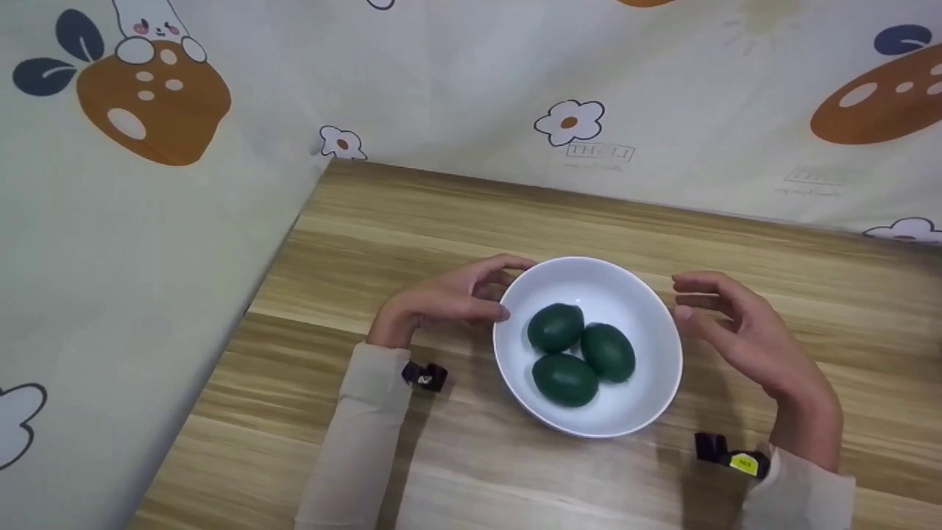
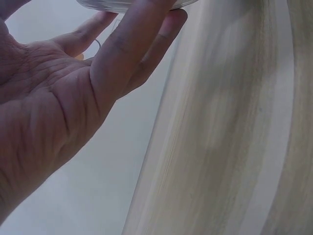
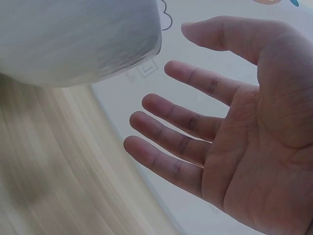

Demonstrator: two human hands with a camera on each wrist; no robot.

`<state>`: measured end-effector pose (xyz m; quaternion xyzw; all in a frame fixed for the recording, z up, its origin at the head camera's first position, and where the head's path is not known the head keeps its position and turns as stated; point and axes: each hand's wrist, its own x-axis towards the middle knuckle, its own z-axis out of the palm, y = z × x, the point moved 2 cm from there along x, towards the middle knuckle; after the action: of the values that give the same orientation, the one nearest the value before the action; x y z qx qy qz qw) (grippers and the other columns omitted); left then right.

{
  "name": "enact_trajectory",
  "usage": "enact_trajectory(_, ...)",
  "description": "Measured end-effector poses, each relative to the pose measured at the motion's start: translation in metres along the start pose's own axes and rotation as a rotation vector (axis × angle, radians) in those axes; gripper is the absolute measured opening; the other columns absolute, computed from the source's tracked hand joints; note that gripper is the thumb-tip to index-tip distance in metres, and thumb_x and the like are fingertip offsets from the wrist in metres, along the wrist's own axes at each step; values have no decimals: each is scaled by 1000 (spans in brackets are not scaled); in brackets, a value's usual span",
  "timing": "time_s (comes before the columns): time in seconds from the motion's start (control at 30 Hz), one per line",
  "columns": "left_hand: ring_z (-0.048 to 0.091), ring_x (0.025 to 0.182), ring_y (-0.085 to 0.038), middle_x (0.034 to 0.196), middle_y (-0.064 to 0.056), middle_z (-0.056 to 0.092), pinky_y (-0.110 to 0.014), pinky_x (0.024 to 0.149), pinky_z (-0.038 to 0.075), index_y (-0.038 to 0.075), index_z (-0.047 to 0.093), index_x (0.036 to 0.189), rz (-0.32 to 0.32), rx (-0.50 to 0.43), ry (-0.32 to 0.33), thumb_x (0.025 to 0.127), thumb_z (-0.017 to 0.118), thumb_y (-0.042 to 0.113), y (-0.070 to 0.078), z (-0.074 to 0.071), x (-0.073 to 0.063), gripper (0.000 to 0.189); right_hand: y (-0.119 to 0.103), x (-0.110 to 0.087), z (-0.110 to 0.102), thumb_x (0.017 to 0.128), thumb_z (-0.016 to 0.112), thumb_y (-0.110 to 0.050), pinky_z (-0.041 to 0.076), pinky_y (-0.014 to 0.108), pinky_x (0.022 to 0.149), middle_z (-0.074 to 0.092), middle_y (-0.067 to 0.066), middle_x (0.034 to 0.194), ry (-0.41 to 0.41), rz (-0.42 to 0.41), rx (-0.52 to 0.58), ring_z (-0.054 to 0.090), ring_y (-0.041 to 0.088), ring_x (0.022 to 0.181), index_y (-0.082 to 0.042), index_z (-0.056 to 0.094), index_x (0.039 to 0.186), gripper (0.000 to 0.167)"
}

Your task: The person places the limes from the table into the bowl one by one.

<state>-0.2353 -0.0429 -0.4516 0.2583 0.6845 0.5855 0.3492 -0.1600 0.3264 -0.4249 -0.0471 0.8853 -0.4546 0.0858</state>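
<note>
A white bowl holds three dark green egg-shaped objects, which lie touching in its bottom. My left hand grips the bowl's left side, with the thumb at the rim. In the left wrist view, fingers of the left hand reach under the bowl's base. To the right of the bowl, my right hand has its fingers loosely bent and holds nothing. The right wrist view shows a gap between the right hand and the bowl's outer wall, which appears raised off the table.
Under the bowl lies a wood-grain table; its left edge slants away beside my left arm. A pale patterned cloth hangs behind and to the left. Each wrist wears a small black device, one at the left wrist, one at the right.
</note>
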Motion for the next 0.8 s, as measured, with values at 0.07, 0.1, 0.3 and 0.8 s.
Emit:
enact_trajectory(0.07,60,136,-36,151,-20,53,-45,108,57,14,40,161,0,0,-1,93,66,1,0,0,1,74,1,0,-2,105,67,-33,53,12,93,56,6,151,1,-2,-7,59,-2,124,-17,56,149,48)
enact_trajectory(0.1,61,136,-36,151,-20,53,-45,109,57,14,40,161,0,-3,-2,93,66,1,0,1,1,74,1,0,-2,105,67,-33,53,11,92,56,5,150,3,-6,-10,58,-2,124,-17,56,149,48)
enact_trajectory(0.3,61,135,-35,150,-20,54,-44,109,56,14,41,161,4,0,-2,92,66,2,0,0,0,74,1,1,-1,103,70,-29,53,10,92,55,0,150,2,-33,-16,58,3,128,-17,57,147,47)
enact_trajectory(0.8,57,141,-37,153,-23,52,-43,112,53,9,37,162,40,30,-25,92,64,1,-1,-2,1,75,6,3,-6,103,69,-24,51,68,106,48,21,158,15,-30,-110,50,54,142,-7,53,149,51)
